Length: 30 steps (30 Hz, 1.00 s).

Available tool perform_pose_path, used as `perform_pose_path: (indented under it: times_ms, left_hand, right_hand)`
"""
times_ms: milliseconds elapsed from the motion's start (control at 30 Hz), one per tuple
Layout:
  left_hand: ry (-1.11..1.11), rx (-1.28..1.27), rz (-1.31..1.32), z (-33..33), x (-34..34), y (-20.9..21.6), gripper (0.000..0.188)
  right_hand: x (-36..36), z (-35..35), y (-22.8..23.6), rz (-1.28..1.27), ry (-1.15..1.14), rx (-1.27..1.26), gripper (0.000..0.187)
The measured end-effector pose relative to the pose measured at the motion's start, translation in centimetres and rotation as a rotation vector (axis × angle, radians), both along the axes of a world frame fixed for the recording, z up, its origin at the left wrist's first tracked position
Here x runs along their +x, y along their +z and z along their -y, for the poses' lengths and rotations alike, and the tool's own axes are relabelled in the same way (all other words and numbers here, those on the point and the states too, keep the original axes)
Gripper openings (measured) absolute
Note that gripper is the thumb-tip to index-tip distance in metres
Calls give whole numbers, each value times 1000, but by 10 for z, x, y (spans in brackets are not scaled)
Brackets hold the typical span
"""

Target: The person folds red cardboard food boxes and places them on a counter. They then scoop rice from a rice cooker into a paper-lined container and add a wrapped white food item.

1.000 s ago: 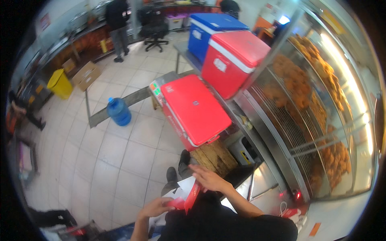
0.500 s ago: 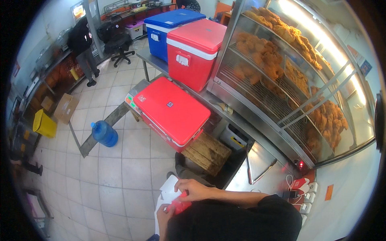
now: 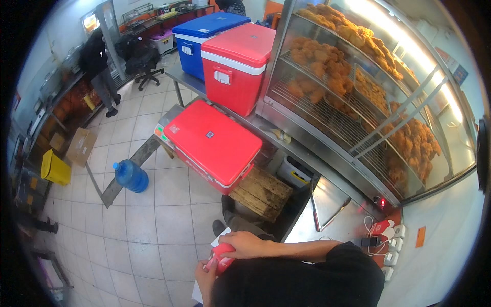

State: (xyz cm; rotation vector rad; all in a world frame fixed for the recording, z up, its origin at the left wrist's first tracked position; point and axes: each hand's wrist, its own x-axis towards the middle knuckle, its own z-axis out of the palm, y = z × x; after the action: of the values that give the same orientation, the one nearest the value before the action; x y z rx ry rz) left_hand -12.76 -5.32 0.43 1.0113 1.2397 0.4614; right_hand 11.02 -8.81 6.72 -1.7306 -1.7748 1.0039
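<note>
Red-and-white card carton (image 3: 223, 254) sat low at the near side, against a dark shirt, left of the steel bench (image 3: 327, 197). Left hand (image 3: 206, 276) had its fingers gripping the near-left edge; right hand (image 3: 245, 244) had its fingers closed over it from the right, probably because thin card needs two-sided support. Hands hid the folds. Tongs (image 3: 336, 215) lay spread on the bench, presumably handy for the fried chicken (image 3: 322, 59) in the lit display case (image 3: 307, 133).

Pale tiled floor (image 3: 171, 222); white wall (image 3: 445, 245); black chair (image 3: 144, 61).
</note>
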Motion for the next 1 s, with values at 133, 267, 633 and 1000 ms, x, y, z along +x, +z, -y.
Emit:
perform_pose_path:
  times_ms: [133, 267, 633, 1000]
  left_hand:
    - [-21, 1, -43, 2, 0, 5, 27]
    - [-34, 23, -77, 2, 2, 14, 26]
    - [-406, 400, -247, -20, 3, 63, 23]
    - [-547, 723, -302, -47, 8, 124, 92]
  right_hand:
    - [-7, 3, 1, 7, -136, -23, 36]
    - [-8, 2, -1, 2, -133, -102, 37]
    - [-8, -6, 6, 187, 205, 244, 29]
    - [-21, -47, 13, -878, 41, -138, 27]
